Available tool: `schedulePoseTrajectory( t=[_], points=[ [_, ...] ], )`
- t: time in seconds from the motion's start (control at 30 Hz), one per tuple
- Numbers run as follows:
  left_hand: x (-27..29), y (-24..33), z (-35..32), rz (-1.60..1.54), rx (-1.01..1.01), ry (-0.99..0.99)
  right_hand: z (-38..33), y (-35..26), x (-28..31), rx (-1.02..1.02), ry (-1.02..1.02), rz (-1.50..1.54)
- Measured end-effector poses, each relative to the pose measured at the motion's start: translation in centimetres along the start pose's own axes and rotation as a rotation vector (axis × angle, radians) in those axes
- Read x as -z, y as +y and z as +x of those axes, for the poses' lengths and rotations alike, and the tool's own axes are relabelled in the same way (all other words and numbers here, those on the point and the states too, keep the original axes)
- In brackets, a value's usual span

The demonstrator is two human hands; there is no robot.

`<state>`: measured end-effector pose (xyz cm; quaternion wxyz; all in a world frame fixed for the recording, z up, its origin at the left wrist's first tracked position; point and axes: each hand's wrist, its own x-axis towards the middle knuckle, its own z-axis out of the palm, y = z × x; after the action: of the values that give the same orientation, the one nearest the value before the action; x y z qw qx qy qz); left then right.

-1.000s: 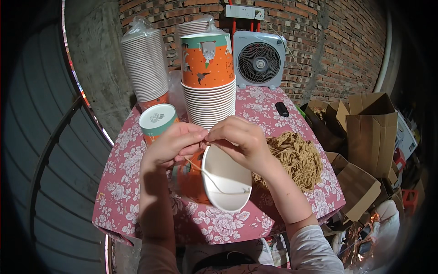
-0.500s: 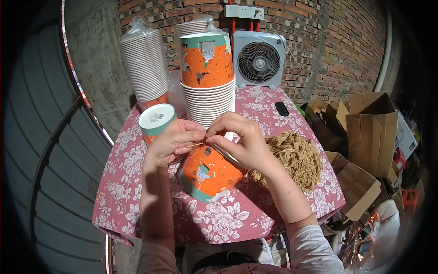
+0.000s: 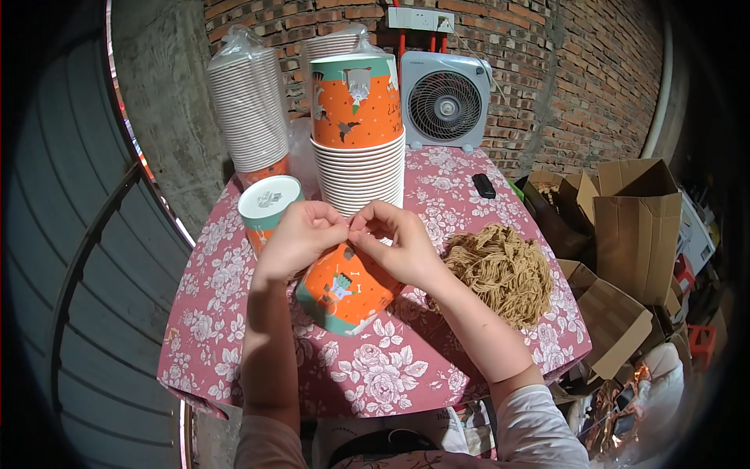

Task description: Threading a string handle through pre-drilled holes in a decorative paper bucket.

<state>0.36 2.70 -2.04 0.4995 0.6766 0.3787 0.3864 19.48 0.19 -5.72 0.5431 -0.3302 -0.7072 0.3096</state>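
Over the flowered table, two hands meet at a tub's edge

Left hand (image 3: 301, 238) and right hand (image 3: 400, 242) each press thumb to fingertips at the upper edge of a tilted orange tub (image 3: 363, 293) – what they pinch is hidden. Right behind rises a tall stack of tubs (image 3: 359, 168); an upturned tub (image 3: 270, 197) sits by the left hand, tan cords (image 3: 504, 273) by the right forearm – and a box fan (image 3: 445, 105) stands farther back.

One head-worn fisheye view is looking down from above, at the near edge of the flowered surface (image 3: 379, 374), facing its far edge and the brick wall (image 3: 605, 94), left hand (image 3: 299, 237) and right hand (image 3: 404, 246) sitting close, near mid-frame.
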Motion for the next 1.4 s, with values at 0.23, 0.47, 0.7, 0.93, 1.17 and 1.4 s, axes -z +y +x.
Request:
schedulePoseTrajectory(
  t=[0.23, 0.47, 0.7, 0.93, 1.17, 1.4],
  points=[
    [-1.2, 1.9, -1.1, 0.469, -0.175, 0.209, 0.0, 0.0, -0.1, -0.074, 0.015, 0.198],
    [-2.4, 1.8, -1.0, 0.504, -0.25, 0.295, -0.3, 0.2, -0.6, -0.06, 0.125, 0.287],
    [-2.3, 0.2, 0.3, 0.461, -0.389, 0.275, -0.1, 0.2, -0.7, 0.062, 0.255, 0.138],
    [-2.6, 0.1, 0.4, 0.451, -0.543, 0.289, 0.2, -0.3, -0.1, -0.072, 0.308, 0.611],
    [-2.5, 0.3, 0.2, 0.445, -0.557, 0.291, 0.0, -0.5, -0.4, -0.079, 0.305, 0.538],
    [-2.7, 0.5, 0.1, 0.51, -0.573, 0.314, -0.3, -0.3, -0.6, -0.053, 0.329, 0.329]
  ],
)
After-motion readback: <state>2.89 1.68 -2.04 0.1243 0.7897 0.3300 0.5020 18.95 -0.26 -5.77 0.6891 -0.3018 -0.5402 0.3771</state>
